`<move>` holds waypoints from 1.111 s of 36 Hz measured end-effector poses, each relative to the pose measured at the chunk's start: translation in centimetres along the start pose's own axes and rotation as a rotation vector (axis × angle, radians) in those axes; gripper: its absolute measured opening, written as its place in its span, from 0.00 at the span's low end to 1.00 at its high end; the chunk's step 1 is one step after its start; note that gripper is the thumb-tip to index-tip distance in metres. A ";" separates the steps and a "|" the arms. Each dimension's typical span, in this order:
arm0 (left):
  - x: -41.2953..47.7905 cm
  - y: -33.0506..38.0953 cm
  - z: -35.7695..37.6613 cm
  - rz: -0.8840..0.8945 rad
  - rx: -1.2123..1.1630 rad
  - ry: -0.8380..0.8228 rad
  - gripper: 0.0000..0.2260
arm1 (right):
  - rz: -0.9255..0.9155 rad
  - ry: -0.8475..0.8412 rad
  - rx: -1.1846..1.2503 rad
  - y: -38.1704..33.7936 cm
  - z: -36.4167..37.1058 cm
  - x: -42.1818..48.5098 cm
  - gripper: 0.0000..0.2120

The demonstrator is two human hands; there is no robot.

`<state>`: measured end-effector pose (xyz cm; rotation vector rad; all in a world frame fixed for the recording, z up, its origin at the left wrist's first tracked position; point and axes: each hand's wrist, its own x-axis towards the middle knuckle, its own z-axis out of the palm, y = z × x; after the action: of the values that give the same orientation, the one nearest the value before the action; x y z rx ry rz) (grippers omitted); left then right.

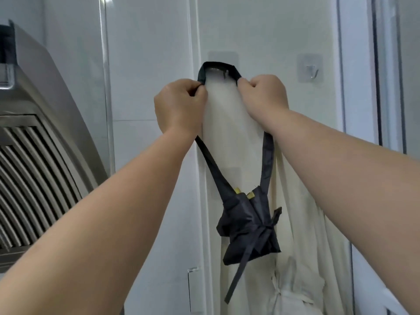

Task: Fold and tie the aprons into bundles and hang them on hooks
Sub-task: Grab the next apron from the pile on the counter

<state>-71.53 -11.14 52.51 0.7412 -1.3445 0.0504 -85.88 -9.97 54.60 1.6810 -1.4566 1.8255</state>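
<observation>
Fingers of the left hand curled tight, thumb and forefinger pinching the dark strap on its left run. Fingers of the right hand likewise curled into a fist round the strap's right run; the fingertips are hidden behind the knuckles. Both hands raised, level with each other, backs to the camera, forearms reaching up and forward from the lower corners.

The strap's top loop spans between the two fists and lies over the left hook, touching it. Below the hands the two strap runs converge down to the dark apron bundle, which hangs free against the wall, folded compact and cinched at its middle with a knotted tie. One tie tail dangles down and left below the bundle.

Behind strap and bundle hangs a cream apron, draped down the wall from the area of the same hook, with a knot low down.

Surface: white panelled wall. Steel range hood with slatted grille at the left edge.

Count: two hands, two hooks on clear adhesive pads, the right hook just beside the right hand; one dark bundle; one cream apron.
</observation>
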 end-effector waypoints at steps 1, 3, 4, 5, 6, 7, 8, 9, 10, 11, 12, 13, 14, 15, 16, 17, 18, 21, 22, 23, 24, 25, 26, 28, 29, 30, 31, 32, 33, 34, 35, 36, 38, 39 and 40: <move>-0.4 -0.3 -0.2 0.017 0.030 -0.011 0.08 | -0.005 -0.019 0.004 0.2 0.0 -0.5 0.22; -1.1 -0.7 -0.5 0.029 0.056 -0.037 0.08 | 0.014 -0.063 0.023 0.3 -0.1 -1.2 0.21; -1.3 -0.8 -0.6 0.031 0.063 -0.045 0.08 | 0.029 -0.082 0.037 0.3 -0.1 -1.4 0.21; -1.7 -0.9 -0.8 0.031 0.074 -0.057 0.08 | 0.044 -0.102 0.041 0.4 -0.2 -1.7 0.21; -2.0 -0.9 -1.0 0.032 0.086 -0.071 0.08 | 0.057 -0.116 0.043 0.4 -0.4 -1.9 0.21; -2.3 -0.9 -1.2 0.034 0.094 -0.087 0.08 | 0.065 -0.124 0.048 0.3 -0.5 -2.1 0.21; -2.6 -0.8 -1.4 0.030 0.095 -0.105 0.08 | 0.068 -0.131 0.051 0.3 -0.6 -2.2 0.21; -3.0 -0.7 -1.6 0.027 0.094 -0.132 0.07 | 0.068 -0.139 0.044 0.3 -0.7 -2.4 0.20; -3.4 -0.6 -1.8 0.027 0.088 -0.168 0.07 | 0.068 -0.147 0.031 0.3 -0.7 -2.6 0.20; -3.8 -0.5 -1.9 0.032 0.079 -0.211 0.07 | 0.069 -0.154 0.017 0.3 -0.8 -2.9 0.19; -4.3 -0.3 -2.1 0.036 0.063 -0.257 0.08 | 0.071 -0.164 0.006 0.3 -0.8 -3.4 0.20; -4.7 -0.1 -2.2 0.030 0.037 -0.311 0.10 | 0.070 -0.177 -0.004 0.4 -0.9 -3.9 0.21; -5.1 0.2 -2.3 0.011 0.003 -0.375 0.12 | 0.072 -0.194 -0.024 0.6 -1.0 -4.3 0.21; -5.5 0.4 -2.4 -0.012 -0.021 -0.447 0.14 | 0.073 -0.216 -0.048 0.9 -1.1 -4.9 0.20; -5.9 0.6 -2.6 -0.030 -0.023 -0.524 0.17 | 0.074 -0.233 -0.067 1.0 -1.3 -5.5 0.17; -6.5 0.8 -2.8 -0.040 -0.007 -0.596 0.20 | 0.071 -0.243 -0.077 1.1 -1.6 -6.2 0.14; -6.8 0.9 -3.0 -0.041 0.013 -0.643 0.22 | 0.065 -0.244 -0.095 1.1 -1.9 -6.6 0.10; -8.7 1.3 -4.2 -0.038 0.022 -0.634 0.21 | 0.062 -0.251 -0.194 1.5 -3.6 -8.8 0.15; -9.4 1.6 -4.7 -0.047 0.014 -0.614 0.20 | 0.081 -0.255 -0.195 1.7 -4.4 -9.6 0.20; -10.1 1.8 -5.2 -0.054 0.005 -0.594 0.19 | 0.094 -0.253 -0.176 1.8 -5.0 -10.3 0.23; -10.6 2.1 -5.7 -0.065 -0.003 -0.578 0.18 | 0.106 -0.251 -0.150 1.9 -5.5 -10.9 0.24; -11.4 2.4 -6.2 -0.083 -0.016 -0.560 0.18 | 0.112 -0.246 -0.126 1.9 -6.2 -11.8 0.23; -11.8 2.5 -6.6 -0.096 -0.030 -0.549 0.17 | 0.114 -0.240 -0.106 1.8 -6.4 -12.4 0.21; -13.4 3.2 -7.7 -0.133 -0.045 -0.540 0.16 | 0.113 -0.238 -0.083 1.4 -7.2 -14.2 0.16; -14.3 3.5 -8.2 -0.152 -0.043 -0.541 0.15 | 0.109 -0.237 -0.060 1.1 -7.5 -15.1 0.14; -15.3 3.7 -8.7 -0.168 -0.034 -0.541 0.15 | 0.108 -0.240 -0.034 0.8 -7.7 -16.1 0.12; -16.3 3.7 -9.3 -0.181 -0.022 -0.536 0.14 | 0.107 -0.244 -0.008 0.6 -7.7 -17.1 0.11; -17.5 3.6 -10.0 -0.199 -0.007 -0.528 0.13 | 0.110 -0.255 0.017 0.4 -7.5 -18.3 0.10; -18.4 3.5 -10.5 -0.215 0.003 -0.519 0.13 | 0.112 -0.265 0.043 0.1 -7.3 -19.3 0.09; -19.6 3.1 -11.4 -0.254 0.017 -0.510 0.12 | 0.118 -0.292 0.067 -0.1 -6.9 -20.7 0.09; -20.8 2.6 -12.3 -0.298 0.029 -0.507 0.12 | 0.126 -0.325 0.082 -0.4 -6.5 -22.2 0.08; -21.8 2.1 -13.2 -0.335 0.040 -0.504 0.12 | 0.126 -0.359 0.086 -0.6 -6.1 -23.6 0.08; -23.7 1.2 -15.8 -0.396 0.081 -0.495 0.13 | 0.157 -0.434 0.113 -1.2 -5.0 -26.8 0.07; -24.3 0.8 -16.8 -0.413 0.101 -0.482 0.13 | 0.177 -0.461 0.129 -1.3 -4.6 -27.9 0.06; -24.9 0.5 -17.9 -0.434 0.124 -0.468 0.13 | 0.195 -0.483 0.144 -1.5 -4.1 -29.0 0.06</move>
<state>-62.77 7.68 29.94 1.1868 -1.5992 -0.4109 -78.68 5.97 31.09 2.2388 -1.7597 1.7284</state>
